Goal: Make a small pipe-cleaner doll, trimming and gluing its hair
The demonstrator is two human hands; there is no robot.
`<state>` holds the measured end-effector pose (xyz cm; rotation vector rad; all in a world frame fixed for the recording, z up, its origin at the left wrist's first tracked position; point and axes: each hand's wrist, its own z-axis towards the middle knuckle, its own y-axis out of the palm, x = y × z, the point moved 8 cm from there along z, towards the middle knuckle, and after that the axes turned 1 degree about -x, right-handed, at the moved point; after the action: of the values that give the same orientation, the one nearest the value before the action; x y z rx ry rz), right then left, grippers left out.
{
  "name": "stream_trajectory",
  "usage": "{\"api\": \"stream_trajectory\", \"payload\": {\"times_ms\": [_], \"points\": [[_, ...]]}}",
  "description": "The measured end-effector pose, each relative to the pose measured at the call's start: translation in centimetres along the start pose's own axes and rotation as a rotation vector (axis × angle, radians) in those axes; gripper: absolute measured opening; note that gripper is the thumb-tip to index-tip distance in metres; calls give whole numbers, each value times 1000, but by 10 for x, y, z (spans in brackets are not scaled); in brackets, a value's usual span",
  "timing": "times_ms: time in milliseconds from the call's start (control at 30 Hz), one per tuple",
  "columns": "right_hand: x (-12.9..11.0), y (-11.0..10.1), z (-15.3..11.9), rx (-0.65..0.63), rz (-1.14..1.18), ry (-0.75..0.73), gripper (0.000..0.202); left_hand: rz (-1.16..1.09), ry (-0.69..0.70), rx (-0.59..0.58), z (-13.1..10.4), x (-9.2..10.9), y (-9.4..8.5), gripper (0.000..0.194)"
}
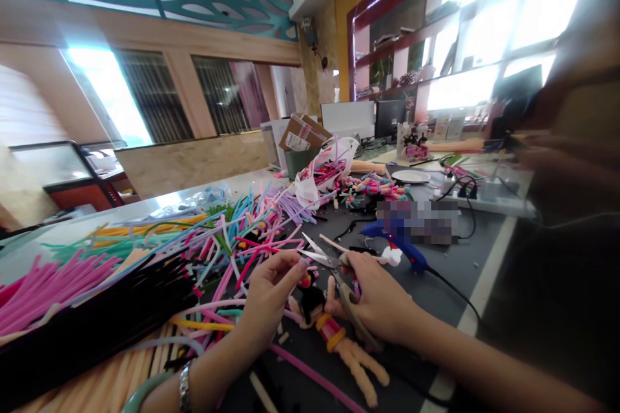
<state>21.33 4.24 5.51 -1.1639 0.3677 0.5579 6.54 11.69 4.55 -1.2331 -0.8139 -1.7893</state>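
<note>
My right hand (380,293) grips a pair of scissors (346,297). The blades are parted and point left, toward the fingertips of my left hand (271,287). Those fingertips pinch a small pink-purple piece, seemingly a bit of pipe cleaner (307,262), close to the blades. A peach stick or pipe cleaner (334,243) juts out by my right hand; whether I hold it is unclear. Below my hands lies a doll (346,348) of fuzzy pipe cleaner, with black hair, a red and yellow outfit and peach limbs.
Pipe cleaners in many colours (261,219) heap up on the left, with a black bundle (106,316) nearest. A blue glue gun (404,251) and its cord lie right of my hands. Behind are a white plastic bag (307,190), small figures (378,188) and a power strip (489,205).
</note>
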Motion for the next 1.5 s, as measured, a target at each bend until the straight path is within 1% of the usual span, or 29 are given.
{"api": "stream_trajectory", "payload": {"times_ms": [233, 367, 533, 600, 733, 867, 933, 1133, 1300, 1500], "points": [[1, 0, 0, 3, 9, -5, 39, 16, 34, 34, 2, 3, -2, 12], [1, 0, 1, 8, 1, -13, 38, 43, 44, 25, 1, 6, -1, 12], [1, 0, 1, 9, -6, -15, 39, 203, -12, -53, -2, 9, 6, 15], [1, 0, 1, 12, -9, -15, 39, 236, -11, -84, -3, 12, 10, 16], [1, 0, 0, 24, -17, -20, 37, 260, 19, -101, -2, 16, 12, 16], [1, -1, 0, 30, -27, -21, 34, 237, 15, -157, -3, 11, 14, 14], [1, -1, 0, 32, -29, -24, 33, 239, 20, -165, -4, 11, 14, 16], [0, 0, 0, 28, -30, -29, 33, 310, 35, -143, -6, 20, 17, 21], [2, 0, 0, 22, -26, -24, 35, 310, 66, -128, -7, 26, 18, 18], [2, 1, 0, 15, -33, -17, 34, 295, 77, -27, -6, 24, 9, 13]]}}
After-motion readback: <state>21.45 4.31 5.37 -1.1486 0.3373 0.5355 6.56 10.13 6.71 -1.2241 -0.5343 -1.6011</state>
